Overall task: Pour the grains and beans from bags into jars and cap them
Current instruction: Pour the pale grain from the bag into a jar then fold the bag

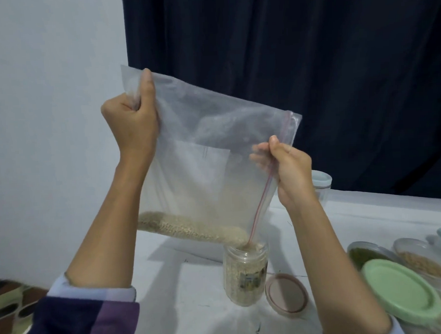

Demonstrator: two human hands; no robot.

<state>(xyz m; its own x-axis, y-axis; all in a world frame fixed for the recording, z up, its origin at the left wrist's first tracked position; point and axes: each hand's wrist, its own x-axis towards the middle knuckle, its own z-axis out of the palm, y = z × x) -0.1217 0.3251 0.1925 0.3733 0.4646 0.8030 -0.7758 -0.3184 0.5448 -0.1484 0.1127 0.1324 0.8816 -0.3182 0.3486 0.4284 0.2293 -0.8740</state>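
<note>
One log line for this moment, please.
step: pouring grains | left hand: grips bag corner | right hand: pinches zip edge | jar: nearly full, uncapped | lid: beside jar

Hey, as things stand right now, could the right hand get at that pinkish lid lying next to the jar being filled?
Probably not right now. The right hand pinches the zip bag by its mouth while grain runs into the jar. The pinkish lid lies uncovered on the table beside the jar, below that forearm, so once the hand lets go the way looks free.
</note>
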